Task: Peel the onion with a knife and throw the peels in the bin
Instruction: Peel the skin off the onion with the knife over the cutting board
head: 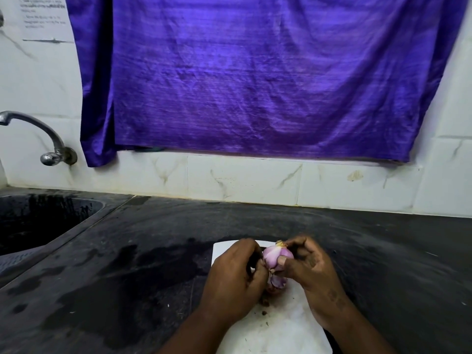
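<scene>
Okay, far left first: a curved steel tap (38,134) juts from the white marbled wall tiles (242,177), with a dark steel sink (84,221) sunk in below it. Up in the corner a printed paper sheet (44,19) is stuck to the wall, its text too blurred to read. Moving along, a big shiny purple cloth (255,77) hangs across most of the wall. Below it runs the dark stone worktop (383,251), with wet patches (143,256) spread near the middle. And there's the action, on a white rectangular cutting board (281,328) at the near edge. The left hand (237,274) comes in with its fingers curled tight and the thumb tip right up against a loose purple-brown peel (277,281) hanging off the bulb's lower end; something dark shows inside that curl, and I can't tell what those fingers are closed on. Between both hands, lifted just above the board, sits the small pale-purple onion (273,255), partly bare, its dry root tuft pointing up and away. The right hand (311,272) grips it: thumb pressed on the near side, the forefinger hooked over by the tuft, the other fingers wrapped behind. A few brown peel scraps (263,312) lie on the board under the wrists.
</scene>
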`<state>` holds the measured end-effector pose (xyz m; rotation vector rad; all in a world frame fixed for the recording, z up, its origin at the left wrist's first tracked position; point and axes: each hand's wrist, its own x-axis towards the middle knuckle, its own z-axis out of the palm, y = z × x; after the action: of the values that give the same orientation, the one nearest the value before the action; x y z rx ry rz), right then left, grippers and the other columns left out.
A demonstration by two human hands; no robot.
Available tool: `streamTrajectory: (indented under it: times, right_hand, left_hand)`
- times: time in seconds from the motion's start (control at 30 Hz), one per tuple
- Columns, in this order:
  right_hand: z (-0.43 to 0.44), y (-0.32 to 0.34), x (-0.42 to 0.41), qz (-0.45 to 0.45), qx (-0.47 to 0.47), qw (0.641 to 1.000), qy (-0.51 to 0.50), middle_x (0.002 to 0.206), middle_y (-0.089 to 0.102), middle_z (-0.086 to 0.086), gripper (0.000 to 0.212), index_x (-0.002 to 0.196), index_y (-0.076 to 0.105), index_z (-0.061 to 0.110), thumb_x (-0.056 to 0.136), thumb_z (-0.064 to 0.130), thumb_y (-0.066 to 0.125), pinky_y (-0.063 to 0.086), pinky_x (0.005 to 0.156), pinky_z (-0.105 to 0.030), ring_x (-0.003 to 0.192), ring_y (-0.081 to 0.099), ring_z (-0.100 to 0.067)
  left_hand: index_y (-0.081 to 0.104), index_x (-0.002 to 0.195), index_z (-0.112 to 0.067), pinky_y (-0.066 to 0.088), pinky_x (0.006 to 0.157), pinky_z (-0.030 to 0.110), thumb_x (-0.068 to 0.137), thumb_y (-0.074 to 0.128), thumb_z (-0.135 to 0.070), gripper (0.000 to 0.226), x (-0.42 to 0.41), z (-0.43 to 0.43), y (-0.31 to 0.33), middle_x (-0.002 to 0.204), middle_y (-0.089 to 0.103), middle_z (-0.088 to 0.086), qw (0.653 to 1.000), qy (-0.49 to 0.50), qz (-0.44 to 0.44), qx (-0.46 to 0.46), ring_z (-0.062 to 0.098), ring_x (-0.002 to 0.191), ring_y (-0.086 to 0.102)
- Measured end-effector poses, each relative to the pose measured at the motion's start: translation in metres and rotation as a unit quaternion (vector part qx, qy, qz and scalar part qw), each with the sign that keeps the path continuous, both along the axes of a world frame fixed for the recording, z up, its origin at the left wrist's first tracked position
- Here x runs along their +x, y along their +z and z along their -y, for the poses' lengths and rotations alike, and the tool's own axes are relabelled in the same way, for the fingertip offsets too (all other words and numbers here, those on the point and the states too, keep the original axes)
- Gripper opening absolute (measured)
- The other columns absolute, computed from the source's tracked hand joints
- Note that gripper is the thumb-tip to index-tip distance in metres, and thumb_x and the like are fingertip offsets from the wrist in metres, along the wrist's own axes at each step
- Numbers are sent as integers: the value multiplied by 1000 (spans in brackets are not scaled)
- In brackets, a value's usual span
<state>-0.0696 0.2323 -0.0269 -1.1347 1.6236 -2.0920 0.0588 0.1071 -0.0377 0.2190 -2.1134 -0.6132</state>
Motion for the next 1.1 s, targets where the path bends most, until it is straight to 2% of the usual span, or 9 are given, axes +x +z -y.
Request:
streamTrajectory:
  times: [0.17, 0.33, 0.5, 0.6, 0.7, 0.77, 0.87, 0.97, 1.1]
  right_hand:
    - [0, 0, -1, 41, -13, 999, 23, 103, 76, -22, 38, 92, 66, 12, 64, 32, 81, 58, 77, -48, 88, 74, -36]
    - [-1, -1, -4, 57, -4, 998, 33, 104, 74, -25, 37, 93, 68, 13, 64, 32, 80, 59, 74, -48, 85, 72, -34]
    - [-2, -2, -5, 70, 2, 997, 38, 99, 75, -24, 18, 99, 63, 4, 86, 9, 73, 58, 70, -48, 80, 72, -34]
    - [0, -3, -2, 69, 15, 997, 31, 99, 75, -23, 42, 102, 61, 1, 74, 26, 81, 59, 68, -44, 79, 73, -29]
    - [1, -4, -2, 29, 41, 999, 6, 98, 78, -18, 58, 102, 64, 4, 59, 35, 88, 61, 70, -41, 83, 74, -26]
    - [0, -4, -4, 26, 47, 999, 3, 97, 79, -13, 52, 102, 67, 7, 61, 26, 93, 63, 70, -36, 83, 76, -23]
    - [0, -2, -4, 43, 35, 998, 16, 94, 80, -8, 36, 99, 72, 10, 67, 15, 89, 64, 68, -31, 82, 77, -21]
    - [-1, -2, -5, 105, -13, 993, 44, 93, 79, -13, 23, 94, 75, 8, 72, 17, 78, 64, 66, -32, 80, 77, -26]
    - [-4, 0, -8, 158, -25, 985, 64, 101, 77, -24, 26, 99, 73, 2, 78, 16, 80, 64, 66, -30, 82, 76, -27]
  left_hand:
    - [52, 95, -31, 52, 63, 42, 98, 57, -50, 20, -2, -1, 0, 89, 61, -10, 998, -51, 10, 35, 14, 79, 60]
    - [52, 91, -26, 45, 57, 35, 100, 61, -35, 15, -5, 4, -2, 85, 59, -10, 989, -115, -2, 96, 10, 71, 53]
    - [51, 93, -25, 48, 66, 36, 107, 53, -27, 14, -3, 4, -5, 87, 55, -13, 996, -88, 10, 11, 13, 80, 54]
    - [44, 92, -33, 40, 70, 21, 109, 48, -24, 20, -2, 2, -2, 88, 47, -20, 997, -70, 26, -35, 4, 81, 49]
    - [48, 96, -24, 47, 74, 34, 109, 41, -29, 16, -3, 2, -4, 94, 51, -13, 994, -73, 55, -61, 12, 84, 51]
    - [46, 94, -22, 45, 72, 36, 109, 40, -32, 19, -4, 1, -4, 91, 49, -10, 995, -66, 52, -61, 14, 81, 49]
    - [42, 89, -24, 37, 65, 19, 108, 48, -25, 20, -2, 2, -1, 81, 46, -12, 999, -32, 16, -5, 7, 76, 46]
    - [45, 86, -21, 32, 60, 16, 107, 53, -20, 21, -2, 13, -1, 78, 50, -9, 998, 22, -6, 60, 5, 71, 46]
    - [48, 83, -21, 33, 61, 17, 102, 57, -24, 21, -1, 12, -2, 76, 51, -9, 999, 26, 23, 23, 7, 73, 48]
